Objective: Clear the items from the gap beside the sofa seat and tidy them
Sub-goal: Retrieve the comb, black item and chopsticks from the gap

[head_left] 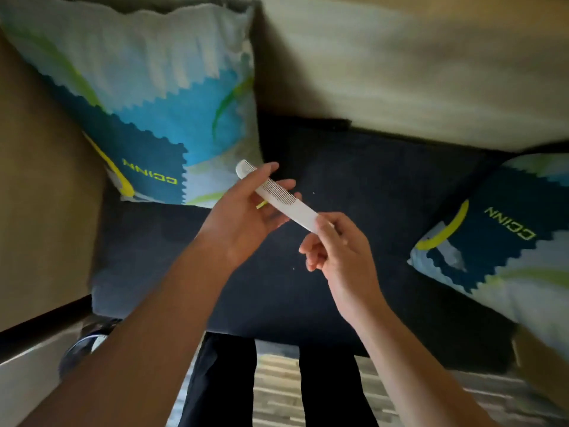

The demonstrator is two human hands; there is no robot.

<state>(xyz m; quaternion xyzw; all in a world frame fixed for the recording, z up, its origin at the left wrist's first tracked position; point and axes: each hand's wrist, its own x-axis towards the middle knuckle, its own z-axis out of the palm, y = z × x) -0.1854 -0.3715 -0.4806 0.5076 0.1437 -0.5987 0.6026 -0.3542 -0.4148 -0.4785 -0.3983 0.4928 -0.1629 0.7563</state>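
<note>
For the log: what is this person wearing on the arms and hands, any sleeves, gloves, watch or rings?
Both forearms are bare as far as the frame shows, with no sleeves in view. The left hand and the right hand wear no gloves, and no watch, bracelet or ring is visible. Lower down, dark trousers cover the legs.

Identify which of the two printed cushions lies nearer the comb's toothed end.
The cushion at the left; the comb points its toothed end towards it, while the right cushion sits apart.
</note>
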